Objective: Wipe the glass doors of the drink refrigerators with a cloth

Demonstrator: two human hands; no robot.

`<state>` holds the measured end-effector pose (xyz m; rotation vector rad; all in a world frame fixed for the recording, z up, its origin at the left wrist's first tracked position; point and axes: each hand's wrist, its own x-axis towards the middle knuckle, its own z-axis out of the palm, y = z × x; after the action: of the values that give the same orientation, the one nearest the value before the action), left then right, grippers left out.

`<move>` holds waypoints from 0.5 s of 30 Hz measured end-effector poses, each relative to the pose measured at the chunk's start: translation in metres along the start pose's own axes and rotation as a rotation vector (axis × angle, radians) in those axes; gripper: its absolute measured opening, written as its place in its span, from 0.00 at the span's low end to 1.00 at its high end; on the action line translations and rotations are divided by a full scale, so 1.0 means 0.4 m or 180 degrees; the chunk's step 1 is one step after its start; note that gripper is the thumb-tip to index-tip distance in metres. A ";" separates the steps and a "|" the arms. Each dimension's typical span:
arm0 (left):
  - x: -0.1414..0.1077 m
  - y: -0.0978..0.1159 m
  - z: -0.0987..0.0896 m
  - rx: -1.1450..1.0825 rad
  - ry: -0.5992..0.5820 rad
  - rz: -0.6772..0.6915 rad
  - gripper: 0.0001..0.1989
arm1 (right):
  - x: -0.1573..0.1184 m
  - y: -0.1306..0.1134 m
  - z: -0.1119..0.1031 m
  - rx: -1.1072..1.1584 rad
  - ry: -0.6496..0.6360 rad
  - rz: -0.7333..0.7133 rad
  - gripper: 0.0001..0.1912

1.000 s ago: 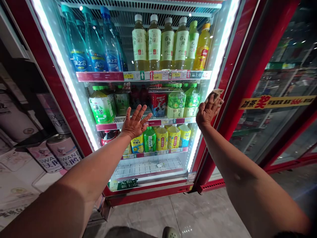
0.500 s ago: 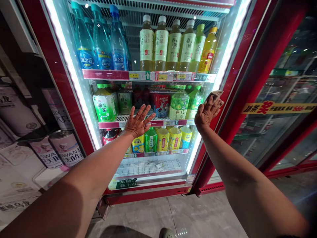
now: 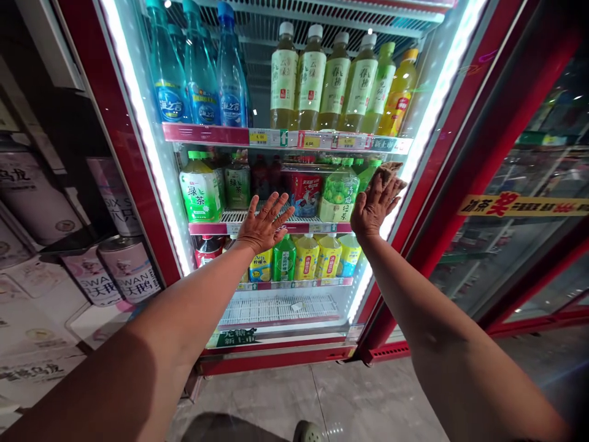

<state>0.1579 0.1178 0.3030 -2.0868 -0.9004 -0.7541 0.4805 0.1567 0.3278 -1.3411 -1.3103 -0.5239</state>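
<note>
My left hand (image 3: pixel 267 222) lies with its fingers spread, apparently flat against the glass front of a lit drinks fridge, at the height of the middle shelf. It holds nothing. Under my right hand (image 3: pixel 372 209) is a crumpled brownish cloth (image 3: pixel 391 174), which sticks out past the fingertips. That hand is at the right part of the glass, in front of a green-labelled bottle (image 3: pixel 369 175). Behind the glass, between my hands, stand a red pack (image 3: pixel 306 193) and a green tea bottle (image 3: pixel 339 190).
Fridge shelves (image 3: pixel 285 135) carry several rows of bottles. A red door frame (image 3: pixel 115 123) surrounds them. On the left, pale cans (image 3: pixel 127 267) stand on stacked boxes (image 3: pixel 37 331). A second red fridge (image 3: pixel 543 258) adjoins on the right. Below is grey tiled floor (image 3: pixel 294 399).
My right hand and the cloth have moved left, from the glass's right edge to in front of the green bottles. My left hand stays nearly in place. The view has shifted slightly.
</note>
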 end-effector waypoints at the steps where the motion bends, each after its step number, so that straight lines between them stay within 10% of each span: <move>1: 0.001 0.001 -0.001 -0.0005 -0.0030 -0.0026 0.42 | -0.009 -0.010 0.004 -0.0007 -0.0062 -0.0101 0.37; 7: 0.004 0.006 -0.011 -0.0002 -0.0276 -0.0128 0.40 | -0.064 0.012 -0.007 -0.0185 -0.0635 -0.1031 0.33; 15: 0.007 0.009 -0.015 0.0008 -0.0258 -0.0096 0.41 | -0.055 -0.102 0.044 -0.0053 -0.0074 -0.0404 0.36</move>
<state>0.1611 0.1121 0.3069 -2.1189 -0.9785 -0.6878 0.4318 0.1535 0.3198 -1.2866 -1.4195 -0.6089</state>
